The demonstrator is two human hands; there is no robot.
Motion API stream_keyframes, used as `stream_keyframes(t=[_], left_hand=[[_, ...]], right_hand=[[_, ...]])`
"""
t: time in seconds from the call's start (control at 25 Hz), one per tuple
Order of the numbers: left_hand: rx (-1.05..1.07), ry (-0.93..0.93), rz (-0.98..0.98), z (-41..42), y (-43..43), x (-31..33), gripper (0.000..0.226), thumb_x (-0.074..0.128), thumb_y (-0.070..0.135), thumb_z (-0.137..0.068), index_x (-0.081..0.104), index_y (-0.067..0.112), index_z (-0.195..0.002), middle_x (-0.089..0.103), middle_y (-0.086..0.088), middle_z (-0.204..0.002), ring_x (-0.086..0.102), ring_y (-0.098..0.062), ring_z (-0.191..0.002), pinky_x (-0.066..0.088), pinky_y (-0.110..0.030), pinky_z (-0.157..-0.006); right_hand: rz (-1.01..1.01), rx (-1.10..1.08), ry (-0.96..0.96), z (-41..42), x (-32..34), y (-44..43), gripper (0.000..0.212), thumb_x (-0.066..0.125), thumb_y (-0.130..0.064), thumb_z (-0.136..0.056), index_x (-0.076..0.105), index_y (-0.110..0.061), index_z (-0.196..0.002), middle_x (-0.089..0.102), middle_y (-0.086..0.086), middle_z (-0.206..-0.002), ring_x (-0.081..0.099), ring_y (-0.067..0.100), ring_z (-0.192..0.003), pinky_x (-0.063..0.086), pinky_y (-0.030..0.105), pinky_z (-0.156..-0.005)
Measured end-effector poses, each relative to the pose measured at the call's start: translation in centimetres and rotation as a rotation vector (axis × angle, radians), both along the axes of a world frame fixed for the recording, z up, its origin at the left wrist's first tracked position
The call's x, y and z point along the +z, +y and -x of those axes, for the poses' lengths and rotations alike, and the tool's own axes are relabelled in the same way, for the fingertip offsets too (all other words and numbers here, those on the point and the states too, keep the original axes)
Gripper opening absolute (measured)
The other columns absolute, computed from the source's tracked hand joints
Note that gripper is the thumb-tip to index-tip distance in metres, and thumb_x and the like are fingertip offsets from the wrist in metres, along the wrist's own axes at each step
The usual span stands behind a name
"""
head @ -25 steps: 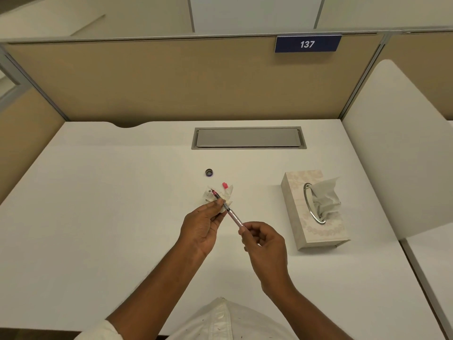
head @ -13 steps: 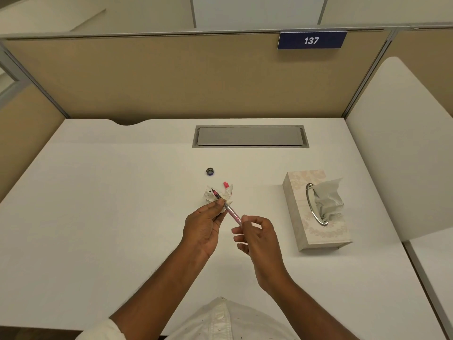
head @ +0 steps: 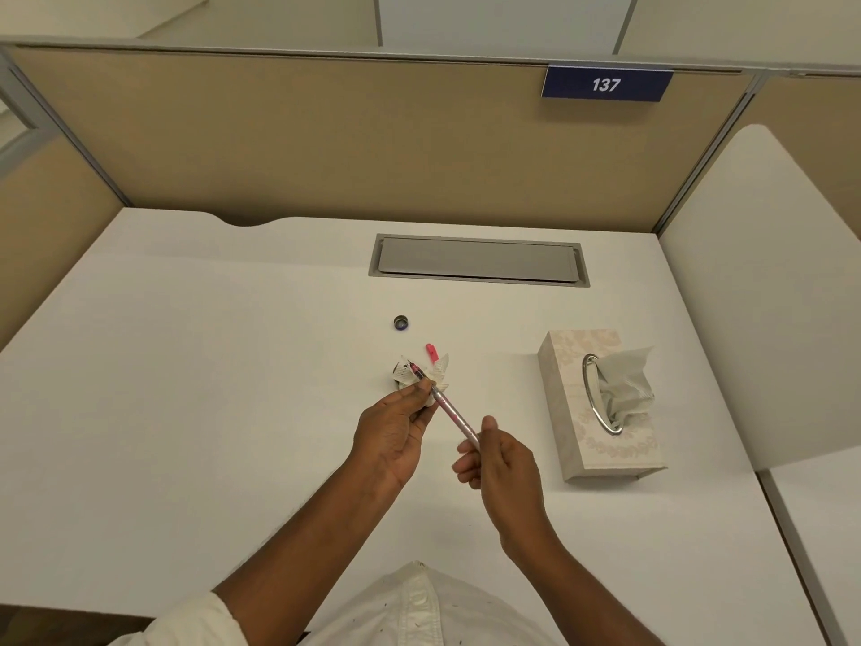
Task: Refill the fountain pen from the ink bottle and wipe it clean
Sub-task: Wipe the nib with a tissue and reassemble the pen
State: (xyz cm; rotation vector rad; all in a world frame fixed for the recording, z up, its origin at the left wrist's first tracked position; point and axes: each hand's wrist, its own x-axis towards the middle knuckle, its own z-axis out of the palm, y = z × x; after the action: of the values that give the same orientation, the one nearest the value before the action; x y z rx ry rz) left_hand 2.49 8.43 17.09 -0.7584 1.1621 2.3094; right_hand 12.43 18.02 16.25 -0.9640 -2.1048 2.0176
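Over desk (head: 186, 412) | hands grip pen (head: 449, 407) | tissue (head: 421, 373) hides nib

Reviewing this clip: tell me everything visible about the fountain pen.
The fountain pen is slim, with a pinkish, clear-looking barrel and a dark nib end. It is uncapped and held aslant above the desk, nib pointing away. The left hand pinches it near the nib with a crumpled tissue; the right hand holds the rear end.

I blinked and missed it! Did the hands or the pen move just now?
A little. The right hand slid up the pen toward the left hand, then back to its rear end. The left hand kept pinching the pen's front by the crumpled tissue. The tissue box and small cap stayed put.
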Motion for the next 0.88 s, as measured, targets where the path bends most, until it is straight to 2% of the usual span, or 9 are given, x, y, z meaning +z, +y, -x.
stream_keyframes(t=[0.08,0.16,0.32,0.4,0.48,0.56,0.68,0.76,0.88], left_hand=[[0.006,-0.001,-0.002,0.0,-0.1,-0.1,0.005,0.063,-0.004,-0.080,0.067,-0.004,-0.083,0.070,-0.013,-0.086,0.067,-0.019,-0.083,0.056,-0.030,-0.081],[0.010,0.001,0.001,0.0,-0.2,-0.2,0.006,0.063,-0.004,-0.080,0.067,-0.004,-0.084,0.070,-0.014,-0.090,0.067,-0.020,-0.086,0.054,-0.032,-0.085],[0.024,-0.001,0.007,0.0,-0.4,-0.2,0.005,0.063,-0.004,-0.080,0.067,-0.004,-0.083,0.068,-0.015,-0.091,0.065,-0.022,-0.089,0.054,-0.031,-0.085],[0.026,-0.001,0.007,0.0,-0.3,-0.2,0.005,0.063,-0.004,-0.080,0.067,-0.004,-0.082,0.068,-0.014,-0.088,0.065,-0.022,-0.088,0.055,-0.029,-0.082],[0.020,0.009,0.009,0.0,-0.3,-0.1,0.006,0.062,-0.004,-0.080,0.067,-0.005,-0.084,0.068,-0.015,-0.091,0.064,-0.022,-0.090,0.055,-0.030,-0.083],[0.022,0.010,0.010,0.1,-0.4,-0.2,0.007,0.062,-0.005,-0.080,0.066,-0.005,-0.086,0.068,-0.015,-0.093,0.064,-0.023,-0.090,0.054,-0.030,-0.085],[0.026,0.003,0.010,0.2,-0.4,-0.3,0.007,0.062,-0.004,-0.080,0.066,-0.005,-0.086,0.068,-0.016,-0.094,0.065,-0.023,-0.090,0.054,-0.029,-0.083],[0.026,0.008,0.017,0.1,-0.3,-0.4,0.006,0.063,-0.004,-0.080,0.067,-0.004,-0.084,0.070,-0.014,-0.090,0.066,-0.022,-0.088,0.055,-0.029,-0.082],[0.022,0.013,0.009,0.1,-0.1,-0.5,0.006,0.064,-0.005,-0.078,0.069,-0.003,-0.081,0.071,-0.013,-0.085,0.066,-0.022,-0.087,0.055,-0.030,-0.082]], right_hand=[[0.039,0.061,-0.043,0.0,0.0,-0.1,0.031,0.037,-0.049,-0.096,0.056,-0.025,-0.101,0.071,0.000,-0.073,0.066,0.006,-0.063,0.048,0.022,-0.061],[-0.069,0.090,-0.033,-0.4,-0.3,0.0,0.031,0.056,-0.045,-0.089,0.045,-0.030,-0.114,0.067,-0.005,-0.087,0.066,0.005,-0.073,0.048,0.015,-0.060],[-0.251,-0.003,0.121,-1.1,-0.8,0.4,0.023,0.077,-0.020,-0.077,0.057,-0.027,-0.086,0.065,-0.008,-0.075,0.063,0.001,-0.069,0.049,0.015,-0.058],[-0.167,-0.035,0.127,-1.1,-0.8,0.3,0.012,0.067,-0.028,-0.086,0.063,-0.023,-0.076,0.069,-0.004,-0.069,0.065,0.006,-0.066,0.050,0.017,-0.059],[-0.034,-0.012,0.059,-0.8,-0.9,0.2,0.042,0.045,-0.045,-0.093,0.067,-0.016,-0.072,0.071,0.002,-0.066,0.067,0.011,-0.063,0.049,0.017,-0.057],[0.002,0.041,-0.048,-0.6,-0.8,0.2,0.052,0.031,-0.055,-0.092,0.066,-0.018,-0.080,0.072,0.002,-0.071,0.068,0.011,-0.065,0.049,0.019,-0.060],[-0.087,0.032,0.006,-1.0,-1.0,0.2,0.027,0.061,-0.048,-0.084,0.054,-0.028,-0.102,0.068,-0.006,-0.086,0.067,0.007,-0.076,0.053,0.019,-0.065],[-0.147,-0.021,0.097,-1.3,-1.3,0.4,0.031,0.077,-0.027,-0.076,0.054,-0.029,-0.097,0.066,-0.007,-0.082,0.066,0.006,-0.074,0.053,0.016,-0.062],[-0.130,-0.072,0.133,-1.1,-1.1,0.5,0.010,0.071,-0.020,-0.083,0.062,-0.023,-0.081,0.068,0.000,-0.073,0.066,0.015,-0.071,0.055,0.026,-0.065]])
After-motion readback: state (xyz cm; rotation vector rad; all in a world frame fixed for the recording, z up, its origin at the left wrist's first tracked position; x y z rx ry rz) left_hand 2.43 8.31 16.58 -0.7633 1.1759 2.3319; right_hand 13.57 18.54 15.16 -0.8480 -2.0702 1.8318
